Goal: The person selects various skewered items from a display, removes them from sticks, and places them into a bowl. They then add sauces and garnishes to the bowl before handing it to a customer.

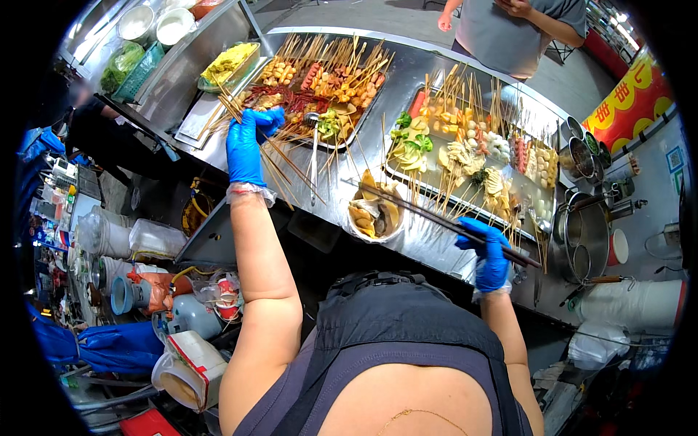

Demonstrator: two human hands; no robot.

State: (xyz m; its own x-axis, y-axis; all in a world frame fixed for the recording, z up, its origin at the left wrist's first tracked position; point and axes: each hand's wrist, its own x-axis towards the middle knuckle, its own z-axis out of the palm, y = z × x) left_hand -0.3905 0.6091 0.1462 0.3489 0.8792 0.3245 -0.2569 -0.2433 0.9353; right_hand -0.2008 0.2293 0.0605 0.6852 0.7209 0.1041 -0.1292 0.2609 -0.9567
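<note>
In a blue glove, my left hand (245, 144) grips a bundle of thin bamboo skewers (277, 173) beside the left tray. My right hand (489, 253), also gloved in blue, holds a pair of long dark chopsticks (431, 216). Their tips reach over a bowl (353, 226) of sliced food pieces at the counter's front edge. The left metal tray (349, 143) contains skewered sausages and other foods in reddish broth. Skewered greens, balls and sliced foods lie in pale broth in the right metal tray (406, 173). A perforated metal spoon (314, 163) rests against the left tray.
A container of yellow shredded food (232, 62) stands at the back left. Round metal pots (586, 240) and several sauce containers (578, 155) line the right end. Across the steel counter (401, 82) stands a person (501, 38). Gas cylinders (193, 316) sit on my left.
</note>
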